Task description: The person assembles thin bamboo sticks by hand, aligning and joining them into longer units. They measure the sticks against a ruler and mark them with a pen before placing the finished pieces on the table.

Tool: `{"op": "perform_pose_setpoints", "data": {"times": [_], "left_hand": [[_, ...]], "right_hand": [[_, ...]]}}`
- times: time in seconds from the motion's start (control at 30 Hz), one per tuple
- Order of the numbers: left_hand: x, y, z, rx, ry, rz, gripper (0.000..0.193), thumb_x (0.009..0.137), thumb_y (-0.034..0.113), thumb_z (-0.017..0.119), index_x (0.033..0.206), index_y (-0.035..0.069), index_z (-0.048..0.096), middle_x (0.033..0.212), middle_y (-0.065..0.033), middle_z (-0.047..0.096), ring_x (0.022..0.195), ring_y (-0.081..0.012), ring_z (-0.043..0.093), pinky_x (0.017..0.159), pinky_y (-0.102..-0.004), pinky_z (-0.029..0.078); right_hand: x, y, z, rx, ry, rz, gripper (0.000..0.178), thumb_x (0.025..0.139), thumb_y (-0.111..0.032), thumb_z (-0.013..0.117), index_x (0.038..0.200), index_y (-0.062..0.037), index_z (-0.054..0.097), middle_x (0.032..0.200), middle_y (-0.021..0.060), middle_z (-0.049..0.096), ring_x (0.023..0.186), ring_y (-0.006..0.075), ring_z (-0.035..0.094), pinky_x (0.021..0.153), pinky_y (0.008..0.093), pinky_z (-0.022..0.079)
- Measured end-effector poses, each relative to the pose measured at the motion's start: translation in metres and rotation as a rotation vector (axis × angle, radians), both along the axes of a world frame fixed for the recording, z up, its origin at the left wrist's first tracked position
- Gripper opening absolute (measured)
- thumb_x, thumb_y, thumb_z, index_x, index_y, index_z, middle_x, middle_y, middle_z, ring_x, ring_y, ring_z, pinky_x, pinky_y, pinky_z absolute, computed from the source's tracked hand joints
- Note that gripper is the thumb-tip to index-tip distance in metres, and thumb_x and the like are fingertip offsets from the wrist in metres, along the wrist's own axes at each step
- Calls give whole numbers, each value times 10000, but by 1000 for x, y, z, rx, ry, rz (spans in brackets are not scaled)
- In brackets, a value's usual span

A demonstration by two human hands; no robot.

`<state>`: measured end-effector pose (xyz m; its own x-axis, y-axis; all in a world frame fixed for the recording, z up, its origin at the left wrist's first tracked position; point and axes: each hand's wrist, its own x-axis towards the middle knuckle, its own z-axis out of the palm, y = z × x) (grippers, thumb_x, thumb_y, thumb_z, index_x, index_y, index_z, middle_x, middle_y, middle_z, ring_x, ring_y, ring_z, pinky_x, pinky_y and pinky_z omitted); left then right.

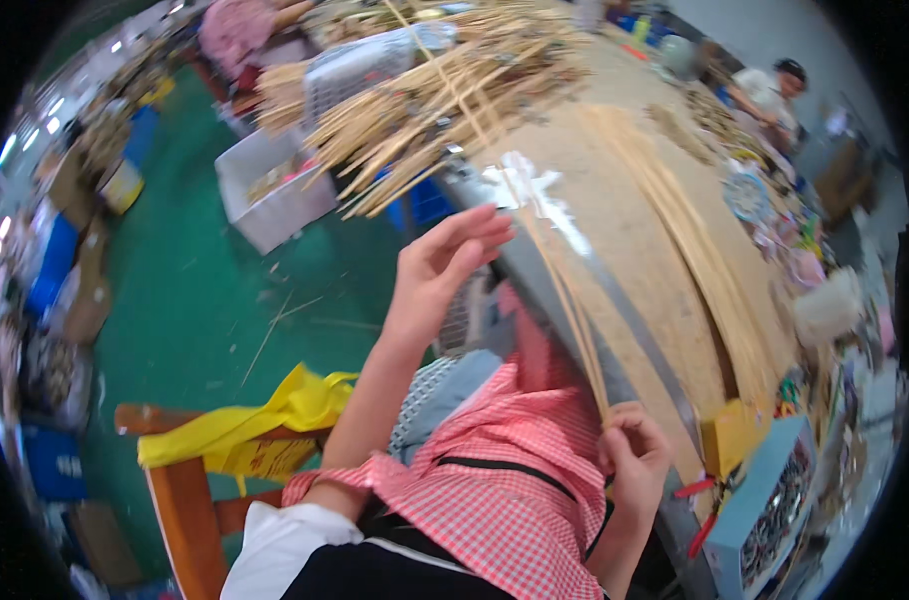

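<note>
Right hand (635,455): closed, lower ends of a few thin pale strips (571,308) pinched between thumb and fingers. Strips are run from there up and left across the table edge, toward the pile at top centre. Left hand (455,250): mid-frame, fingers loosely extended, thumb apart, nothing seen gripped. Fingertips are held just beside the strips; contact can't be told.

Under the strips: table (615,250), shiny silver patch (523,185) near its left edge. Longer bundle of flat strips (710,270) is laid along the table, right of centre. Lower right: red-handled tool (703,535) is placed beside a light-blue box (723,560) filled with small metallic-looking bits; yellow container (730,437) just above.

Top centre: large pile of thin sticks (415,125) is stacked, white bin (285,222) below-left of it on the green floor (175,330). Lower left: yellow bag (295,400) is draped over a wooden chair (180,520). Person (770,95) is seated upper right.
</note>
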<state>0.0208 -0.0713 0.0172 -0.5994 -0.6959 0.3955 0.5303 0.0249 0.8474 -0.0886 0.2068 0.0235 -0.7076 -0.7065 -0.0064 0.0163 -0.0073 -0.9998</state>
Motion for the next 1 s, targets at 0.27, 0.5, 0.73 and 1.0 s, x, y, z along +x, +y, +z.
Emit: {"op": "perform_pose_setpoints", "data": {"times": [0.27, 0.5, 0.73, 1.0], "left_hand": [[45, -36, -16, 218, 144, 190, 340, 998, 231, 526, 1134, -68, 613, 918, -146, 702, 791, -199, 707, 653, -286, 593], [51, -52, -30, 209, 100, 221, 308, 981, 212, 562, 1096, -63, 640, 894, -132, 705, 745, -172, 699, 622, -266, 587], [50, -54, -35, 217, 123, 122, 305, 988, 214, 544, 1108, -50, 638, 883, -119, 704, 743, -164, 695, 606, -262, 584], [37, -46, -37, 202, -37, 177, 378, 992, 273, 533, 1180, -49, 596, 916, -105, 690, 771, -176, 689, 616, -281, 581]], "right_hand": [[26, -42, -38, 90, -184, 295, 68, 851, 111, 575, 858, 49, 601, 879, 45, 575, 589, 48, 503, 471, 187, 362], [32, -49, -37, 93, -150, 237, 50, 880, 79, 581, 881, 40, 612, 879, 37, 580, 606, 53, 528, 470, 185, 378], [27, -41, -43, 40, -95, 224, 51, 893, 60, 581, 889, 29, 621, 891, 30, 586, 622, 58, 554, 464, 183, 390], [20, -37, -55, 154, 35, 158, 40, 869, 53, 606, 874, 45, 644, 803, -6, 606, 700, 40, 512, 604, 180, 395]]}}
